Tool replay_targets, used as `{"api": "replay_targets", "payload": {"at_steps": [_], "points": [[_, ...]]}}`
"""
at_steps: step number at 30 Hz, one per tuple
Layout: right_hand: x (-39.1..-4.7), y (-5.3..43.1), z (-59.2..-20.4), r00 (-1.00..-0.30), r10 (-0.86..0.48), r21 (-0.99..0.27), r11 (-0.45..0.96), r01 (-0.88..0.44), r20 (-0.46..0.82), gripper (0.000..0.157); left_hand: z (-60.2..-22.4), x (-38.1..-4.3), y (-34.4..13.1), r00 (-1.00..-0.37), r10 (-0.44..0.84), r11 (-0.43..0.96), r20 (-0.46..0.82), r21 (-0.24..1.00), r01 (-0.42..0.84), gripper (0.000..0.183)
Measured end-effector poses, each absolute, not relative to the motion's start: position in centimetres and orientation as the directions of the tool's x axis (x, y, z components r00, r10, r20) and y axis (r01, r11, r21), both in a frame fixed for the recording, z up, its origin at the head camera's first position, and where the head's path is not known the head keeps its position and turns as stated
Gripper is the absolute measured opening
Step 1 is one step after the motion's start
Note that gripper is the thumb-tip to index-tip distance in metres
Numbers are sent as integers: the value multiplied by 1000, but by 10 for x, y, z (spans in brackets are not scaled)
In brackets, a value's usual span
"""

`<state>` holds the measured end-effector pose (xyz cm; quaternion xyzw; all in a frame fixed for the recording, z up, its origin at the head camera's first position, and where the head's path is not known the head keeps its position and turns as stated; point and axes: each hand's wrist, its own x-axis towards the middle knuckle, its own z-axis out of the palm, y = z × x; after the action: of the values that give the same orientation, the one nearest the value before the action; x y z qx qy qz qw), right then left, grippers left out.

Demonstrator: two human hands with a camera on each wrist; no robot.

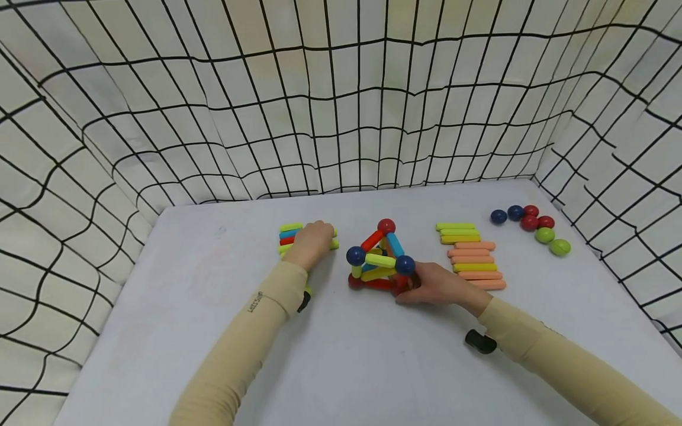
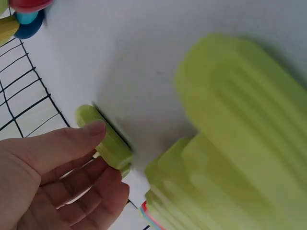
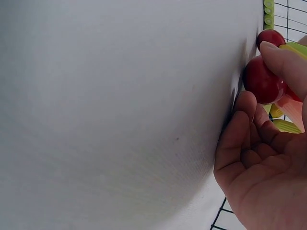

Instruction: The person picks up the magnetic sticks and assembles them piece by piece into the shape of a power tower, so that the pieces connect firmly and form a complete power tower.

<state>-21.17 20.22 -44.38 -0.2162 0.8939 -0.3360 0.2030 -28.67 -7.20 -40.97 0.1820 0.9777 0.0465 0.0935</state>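
Note:
A ball-and-rod structure (image 1: 380, 261) stands mid-table, built of red and navy balls joined by red, blue and yellow-green rods. My right hand (image 1: 434, 284) holds its lower right corner; in the right wrist view the thumb rests on a red ball (image 3: 264, 81) with curled fingers beside it. Left of the structure, my left hand (image 1: 311, 241) is over a group of coloured rods (image 1: 288, 240), hiding part of them. The left wrist view shows its thumb and fingers pinching a yellow-green rod (image 2: 111, 143), close to the tabletop.
Yellow-green rods (image 1: 457, 226) and peach rods (image 1: 471, 245) lie in rows at the right. Beyond them are loose navy balls (image 1: 498, 217), red balls (image 1: 529, 223) and green balls (image 1: 560, 247). Black netting (image 1: 346, 97) over white cloth borders the white table (image 1: 373, 367).

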Motion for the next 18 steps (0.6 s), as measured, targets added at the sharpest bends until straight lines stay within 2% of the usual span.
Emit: {"api": "replay_targets", "payload": {"at_steps": [4,7,9,12,15,18], "points": [[-211,201,-444,-829,-513,-688,685,-240,-221,38,-416,-286,-74,-915,372,924,-157,156,349,10],[-211,201,-445,-830,-513,-692,681,-240,-217,37,-412,-283,-78,-924,358,888,-137,354,292,18],[-211,201,-446,-830,-515,-695,677,-241,-213,37,-403,-277,-81,-933,342,788,-112,575,220,26],[-211,202,-448,-831,-517,-697,673,-246,-205,37,-390,-262,-87,-943,328,517,-61,847,125,36],[-211,203,-448,-835,-513,-697,673,-248,-198,38,-383,-245,-89,-941,338,304,0,946,109,35],[-210,203,-448,-835,-514,-699,670,-251,-194,38,-383,-231,-88,-926,374,242,42,960,141,31]]}}
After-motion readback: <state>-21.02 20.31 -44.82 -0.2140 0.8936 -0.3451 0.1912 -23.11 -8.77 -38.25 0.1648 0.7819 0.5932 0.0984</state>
